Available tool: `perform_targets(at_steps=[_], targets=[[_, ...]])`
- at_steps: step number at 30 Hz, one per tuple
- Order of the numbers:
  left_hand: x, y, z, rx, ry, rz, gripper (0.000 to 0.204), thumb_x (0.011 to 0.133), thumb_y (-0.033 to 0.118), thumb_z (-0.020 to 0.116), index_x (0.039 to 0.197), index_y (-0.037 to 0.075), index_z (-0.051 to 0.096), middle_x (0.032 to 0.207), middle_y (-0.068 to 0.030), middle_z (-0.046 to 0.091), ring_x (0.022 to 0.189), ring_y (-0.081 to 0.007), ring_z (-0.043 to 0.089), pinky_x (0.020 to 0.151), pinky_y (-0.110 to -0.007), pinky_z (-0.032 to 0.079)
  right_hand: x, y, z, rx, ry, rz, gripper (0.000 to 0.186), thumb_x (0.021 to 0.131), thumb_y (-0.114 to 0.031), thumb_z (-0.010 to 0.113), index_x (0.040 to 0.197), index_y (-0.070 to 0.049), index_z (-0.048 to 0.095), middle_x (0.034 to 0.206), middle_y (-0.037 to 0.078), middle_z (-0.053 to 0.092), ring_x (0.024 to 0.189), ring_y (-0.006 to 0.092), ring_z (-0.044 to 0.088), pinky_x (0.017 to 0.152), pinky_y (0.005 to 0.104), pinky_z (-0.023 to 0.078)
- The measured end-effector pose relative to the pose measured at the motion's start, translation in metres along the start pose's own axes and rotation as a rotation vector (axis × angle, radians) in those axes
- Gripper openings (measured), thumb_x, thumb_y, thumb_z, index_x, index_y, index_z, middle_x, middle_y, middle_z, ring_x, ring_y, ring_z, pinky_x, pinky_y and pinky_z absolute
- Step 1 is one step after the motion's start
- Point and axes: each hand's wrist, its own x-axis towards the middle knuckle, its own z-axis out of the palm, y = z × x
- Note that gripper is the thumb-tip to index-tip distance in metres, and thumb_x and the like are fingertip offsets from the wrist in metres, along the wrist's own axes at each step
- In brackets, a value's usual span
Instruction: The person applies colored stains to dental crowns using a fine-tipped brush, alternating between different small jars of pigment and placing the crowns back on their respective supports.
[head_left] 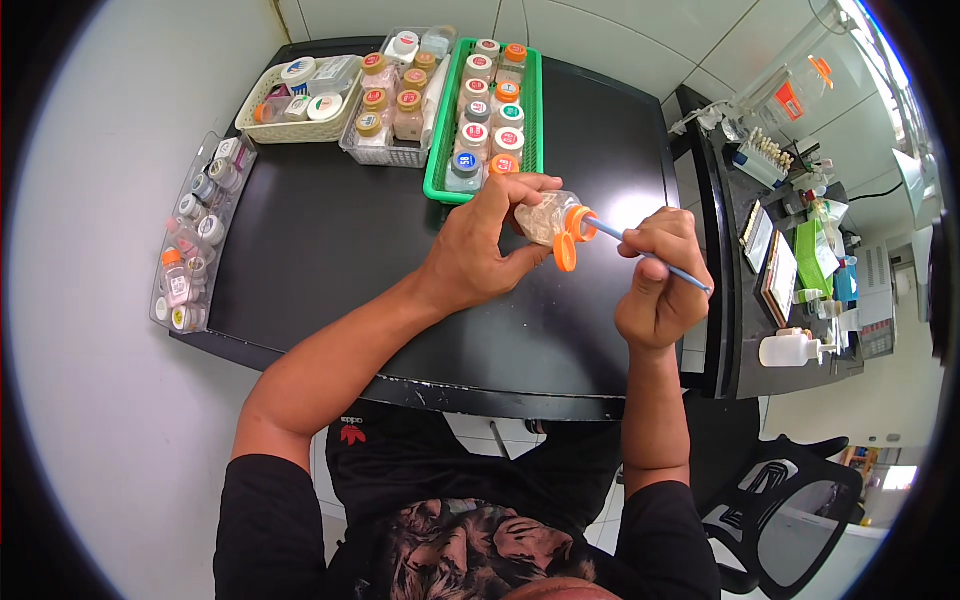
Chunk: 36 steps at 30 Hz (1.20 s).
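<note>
My left hand [490, 240] is closed round a small clear bottle [545, 217] tilted on its side above the table. Its orange flip cap [566, 252] hangs open, and its mouth points to the right. Pale material shows through the bottle's wall, but I cannot make out what it is. A thin blue stick [665, 262] is pinched in my right hand [665, 280]. The stick's far end reaches the bottle's mouth; its very tip is hidden there. Just beyond my left hand stands a green basket [433, 170] of small lidded jars.
Left of the green basket are a clear plastic bin [385, 155] of gold-capped jars and a cream basket [300, 131]. A long clear tray [205, 318] of jars lines the black table's [320, 230] left edge. On the right, a side counter holds a white pump bottle [788, 349]; an office chair [790, 510] stands below.
</note>
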Motion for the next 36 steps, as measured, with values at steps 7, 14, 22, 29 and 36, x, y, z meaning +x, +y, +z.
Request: perform_targets(at_steps=[7,14,22,29,36], targets=[[0.000,0.012,0.000,0.191,0.004,0.089,0.080,0.077,-0.002,0.089,0.152,0.002,0.061,0.139,-0.0208,0.068,0.131,-0.0413,0.067,0.111,-0.046,0.056,-0.002,-0.014,-0.002,-0.044,-0.062,0.008,0.019,0.107,-0.020,0.073,0.099,-0.003,0.074,0.080,0.006,0.069,0.069,0.0236,0.064,0.075,0.0400,0.047],[-0.005,0.014,-0.001,0.205,-0.026,0.077,0.077,0.078,0.000,0.092,0.149,0.004,0.062,0.132,-0.0172,0.065,0.124,-0.0373,0.068,0.107,-0.044,0.057,-0.001,-0.016,-0.001,-0.029,-0.087,0.015,0.013,0.102,-0.017,0.078,0.100,-0.004,0.077,0.085,0.005,0.073,0.073,0.0235,0.065,0.078,0.0393,0.048],[-0.001,-0.003,0.003,0.133,0.014,0.060,0.069,0.084,0.000,0.092,0.144,0.004,0.060,0.135,-0.0159,0.073,0.121,-0.0358,0.077,0.101,-0.042,0.063,0.004,-0.010,0.001,0.028,-0.079,0.040,0.015,0.104,-0.017,0.076,0.098,-0.004,0.076,0.082,0.004,0.072,0.072,0.0229,0.064,0.079,0.0389,0.047],[0.002,0.006,-0.001,0.148,-0.039,0.111,0.076,0.086,-0.005,0.087,0.154,0.004,0.055,0.150,-0.0215,0.064,0.140,-0.0403,0.065,0.117,-0.046,0.053,0.004,-0.011,-0.003,0.053,-0.087,0.023,0.018,0.106,-0.019,0.074,0.096,-0.004,0.073,0.079,0.004,0.069,0.070,0.0231,0.063,0.079,0.0389,0.047],[-0.003,0.014,-0.004,0.075,-0.097,0.154,0.069,0.092,-0.002,0.082,0.154,0.001,0.054,0.159,-0.0264,0.058,0.144,-0.0405,0.062,0.119,-0.046,0.052,-0.001,-0.020,-0.008,0.016,-0.060,0.039,0.021,0.108,-0.020,0.073,0.094,-0.004,0.072,0.079,0.005,0.070,0.070,0.0233,0.063,0.078,0.0397,0.048]])
